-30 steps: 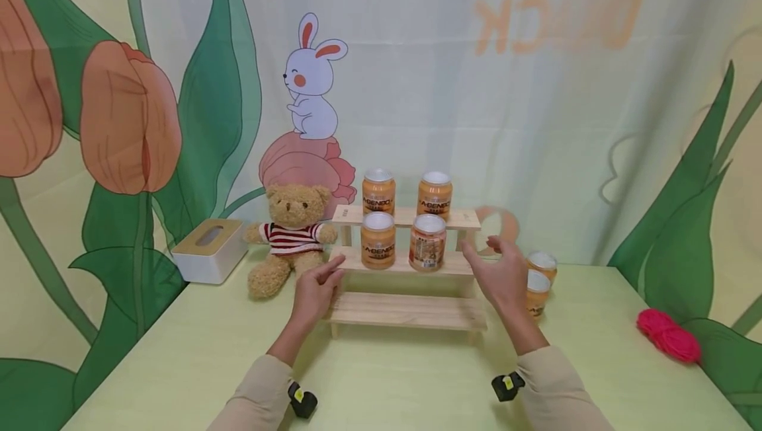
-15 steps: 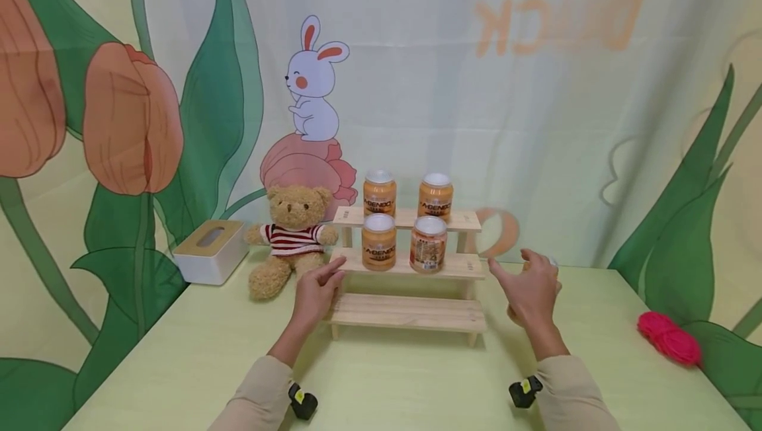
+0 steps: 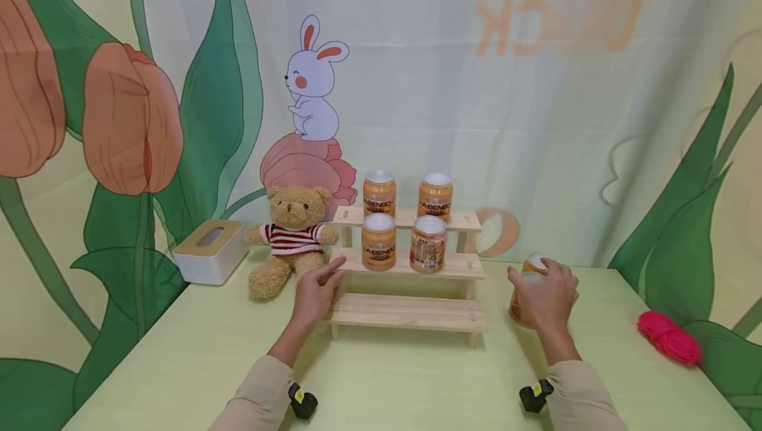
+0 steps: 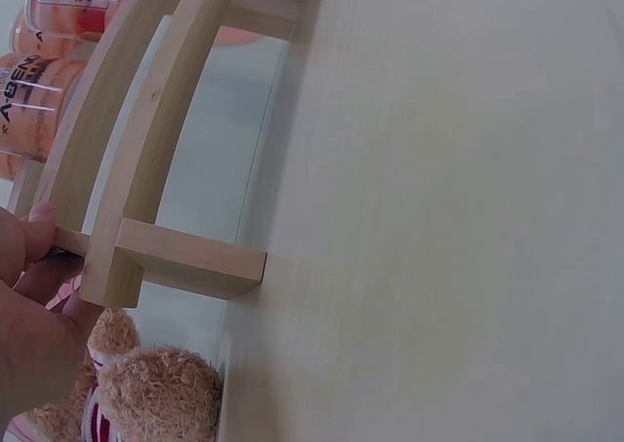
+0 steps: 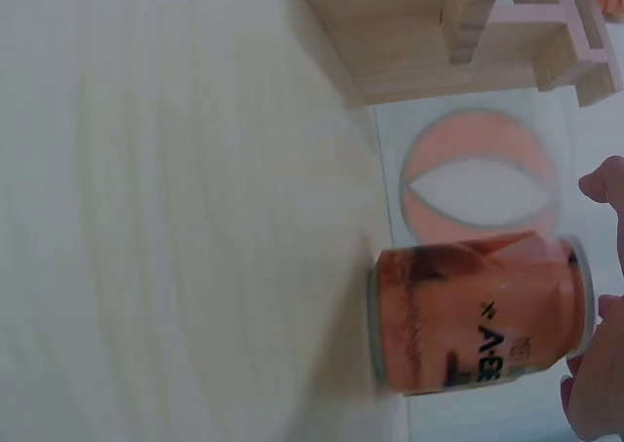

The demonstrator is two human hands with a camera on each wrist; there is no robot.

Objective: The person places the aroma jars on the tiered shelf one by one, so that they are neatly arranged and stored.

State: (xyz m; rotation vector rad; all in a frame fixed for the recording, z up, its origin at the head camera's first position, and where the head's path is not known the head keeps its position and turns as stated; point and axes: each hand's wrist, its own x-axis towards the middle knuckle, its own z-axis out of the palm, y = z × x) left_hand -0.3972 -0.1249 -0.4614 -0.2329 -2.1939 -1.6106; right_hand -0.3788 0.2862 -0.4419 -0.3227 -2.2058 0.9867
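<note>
A wooden three-step rack [image 3: 407,312] stands on the pale green table [image 3: 405,385]. It carries two orange cans [image 3: 378,193] on the top step and two more [image 3: 378,240] on the middle step. My left hand [image 3: 315,289] rests with straight fingers against the rack's left end [image 4: 146,169]. To the right of the rack, my right hand [image 3: 544,295] curls round an orange can [image 5: 478,315] that stands on the table. Its fingers [image 5: 590,403] lie near the can's lid. Just behind the hand, the top of another can [image 3: 536,262] shows.
A teddy bear [image 3: 290,236] in a striped shirt sits left of the rack, with a white tissue box [image 3: 208,249] further left. A bundle of red yarn [image 3: 669,337] lies at the table's right edge. A printed curtain hangs close behind.
My right hand has moved right and down from the rack's right end to the cans on the table and has closed round the near one. The left hand has stayed put.
</note>
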